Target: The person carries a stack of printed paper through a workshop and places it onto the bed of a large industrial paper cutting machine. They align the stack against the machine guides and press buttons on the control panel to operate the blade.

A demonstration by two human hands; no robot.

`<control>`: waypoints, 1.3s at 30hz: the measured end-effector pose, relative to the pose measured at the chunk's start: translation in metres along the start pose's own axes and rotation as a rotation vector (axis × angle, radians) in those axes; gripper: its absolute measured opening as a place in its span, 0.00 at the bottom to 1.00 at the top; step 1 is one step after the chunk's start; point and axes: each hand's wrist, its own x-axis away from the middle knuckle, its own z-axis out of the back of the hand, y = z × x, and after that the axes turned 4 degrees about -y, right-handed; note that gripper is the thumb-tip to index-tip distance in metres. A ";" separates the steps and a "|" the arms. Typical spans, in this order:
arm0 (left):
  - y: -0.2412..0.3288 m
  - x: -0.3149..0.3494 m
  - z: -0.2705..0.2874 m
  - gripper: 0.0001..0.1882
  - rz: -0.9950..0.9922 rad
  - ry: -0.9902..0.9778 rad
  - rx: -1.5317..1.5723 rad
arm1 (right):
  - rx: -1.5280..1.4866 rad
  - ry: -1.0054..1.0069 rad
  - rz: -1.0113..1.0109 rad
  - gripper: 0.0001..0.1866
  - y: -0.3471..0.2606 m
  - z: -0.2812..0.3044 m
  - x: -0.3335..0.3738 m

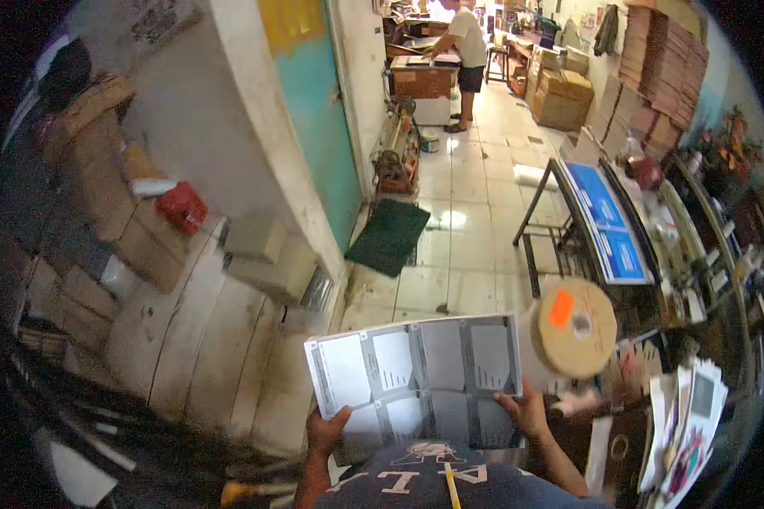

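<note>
Head view shows both hands pinching a grey-and-white printed stack of sheets (420, 365) in front of the dark printed shirt (416, 483). The left hand (324, 433) grips the near part of the stack's left side, thumb on top; the right hand (525, 413) grips the opposite side, its thumb also over the edge. The remaining fingers are mostly hidden, so their exact placement cannot be told. The stack lies between the hands, its upper face divided into rectangular panels.

Just beyond the right hand, and to its right, is a tan roll (598, 339) with an orange label (561, 309). Farther past that hand, a black-legged worktop (536, 201) carries blue printed sheets (611, 225). Loose printed papers (688, 433) stand to the right of the right hand. Well beyond the left hand are a dark green mat (388, 237) and a teal door (318, 127). Much farther ahead of both hands, another person (467, 47) stands bent forward.
</note>
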 end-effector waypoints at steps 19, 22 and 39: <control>0.279 -0.728 -0.341 0.27 0.035 -0.433 -0.091 | 0.290 0.504 -0.336 0.36 0.061 0.203 -0.651; 0.352 -0.795 -0.413 0.26 0.028 -0.335 -0.130 | -0.148 0.445 -0.343 0.29 0.024 0.277 -0.762; 0.611 -1.301 -0.846 0.28 -0.050 -0.626 -0.184 | -0.276 0.683 -0.456 0.41 0.140 0.578 -1.287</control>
